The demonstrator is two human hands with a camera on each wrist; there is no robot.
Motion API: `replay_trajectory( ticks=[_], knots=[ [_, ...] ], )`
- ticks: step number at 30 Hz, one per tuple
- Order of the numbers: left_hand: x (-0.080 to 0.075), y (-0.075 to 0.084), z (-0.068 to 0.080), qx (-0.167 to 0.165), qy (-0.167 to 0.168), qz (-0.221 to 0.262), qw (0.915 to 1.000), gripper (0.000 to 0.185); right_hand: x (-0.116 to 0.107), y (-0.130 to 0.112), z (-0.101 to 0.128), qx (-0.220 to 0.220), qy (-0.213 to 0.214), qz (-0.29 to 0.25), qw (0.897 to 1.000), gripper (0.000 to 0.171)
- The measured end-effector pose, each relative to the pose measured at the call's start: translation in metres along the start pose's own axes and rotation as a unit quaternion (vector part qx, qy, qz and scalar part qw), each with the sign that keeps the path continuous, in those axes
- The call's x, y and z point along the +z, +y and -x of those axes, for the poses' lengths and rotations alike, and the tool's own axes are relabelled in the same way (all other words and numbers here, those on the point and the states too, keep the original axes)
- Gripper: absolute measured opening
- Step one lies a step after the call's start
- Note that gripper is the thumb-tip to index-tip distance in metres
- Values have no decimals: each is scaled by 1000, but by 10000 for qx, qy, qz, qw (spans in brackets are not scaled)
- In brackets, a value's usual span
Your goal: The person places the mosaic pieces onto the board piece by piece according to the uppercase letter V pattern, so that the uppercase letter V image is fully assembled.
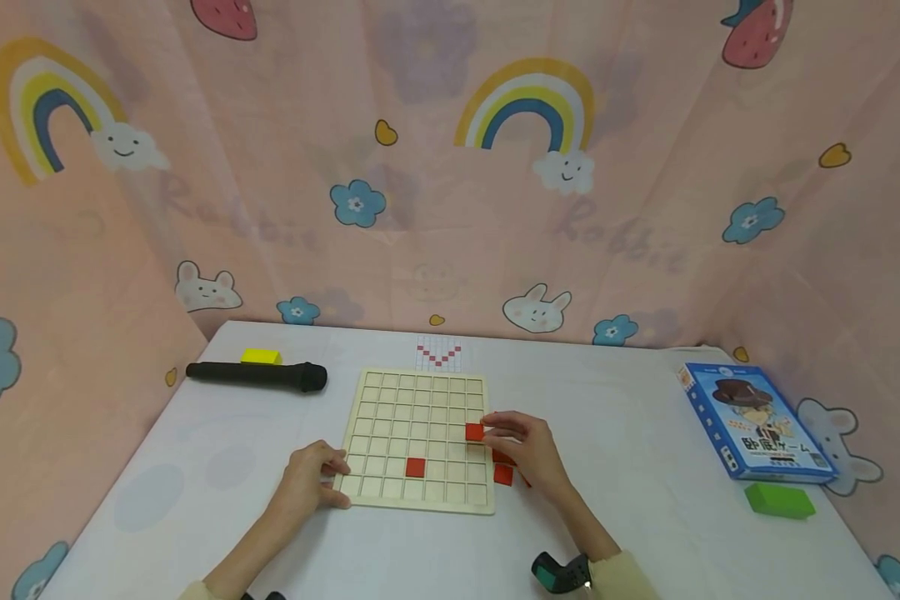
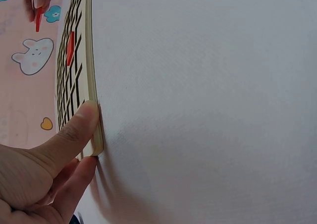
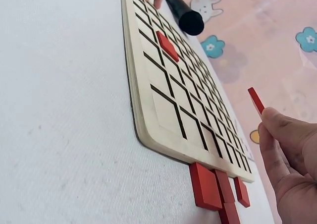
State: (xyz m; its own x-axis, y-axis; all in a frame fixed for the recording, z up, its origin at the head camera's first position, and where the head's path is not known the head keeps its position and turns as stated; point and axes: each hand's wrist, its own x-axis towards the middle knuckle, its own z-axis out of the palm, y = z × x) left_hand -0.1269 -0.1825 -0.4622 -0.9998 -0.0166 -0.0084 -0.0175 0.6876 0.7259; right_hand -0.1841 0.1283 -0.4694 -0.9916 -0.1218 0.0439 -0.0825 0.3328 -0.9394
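A pale wooden grid board [image 1: 390, 433] lies on the table, with one red square tile [image 1: 415, 467] in a cell low on it. My left hand [image 1: 311, 477] grips the board's near left corner, thumb on top and fingers at the edge, as the left wrist view shows. Between thumb and fingers my right hand [image 3: 292, 154] pinches another red tile [image 3: 256, 100], held in the air above the board's right side. Several loose red tiles [image 3: 205, 187] lie against the board's right edge, partly hidden by the right hand in the head view.
Behind the board lies a paper grid pattern [image 1: 439, 354] with red squares in a V. A black microphone [image 1: 258, 376] and a yellow block [image 1: 261, 357] are at the back left. On the right are a blue game box [image 1: 757, 423] and a green block [image 1: 780, 501].
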Motion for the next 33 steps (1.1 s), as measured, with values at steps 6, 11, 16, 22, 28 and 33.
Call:
replay_trajectory(
  ticks=[6, 11, 16, 22, 28, 33],
  knots=[
    [0, 1, 1, 30, -2, 30, 10000, 41, 11, -3, -3, -183, -103, 23, 9998, 25],
    [0, 1, 1, 51, 5, 52, 10000, 41, 21, -7, -4, -277, -229, -103, 9993, 27],
    [1, 0, 1, 58, 22, 67, 10000, 41, 30, -10, -4, -454, -295, -251, 9982, 28],
    [-1, 0, 1, 38, 19, -7, 10000, 41, 42, -14, -4, -621, -300, -296, 9972, 26],
    [-1, 0, 0, 43, -8, -66, 10000, 40, 53, -16, -6, -642, -271, 9, 9976, 24],
    [1, -1, 0, 101, 13, -20, 9999, 41, 61, -15, -7, -678, -400, 185, 9967, 24]
  ],
)
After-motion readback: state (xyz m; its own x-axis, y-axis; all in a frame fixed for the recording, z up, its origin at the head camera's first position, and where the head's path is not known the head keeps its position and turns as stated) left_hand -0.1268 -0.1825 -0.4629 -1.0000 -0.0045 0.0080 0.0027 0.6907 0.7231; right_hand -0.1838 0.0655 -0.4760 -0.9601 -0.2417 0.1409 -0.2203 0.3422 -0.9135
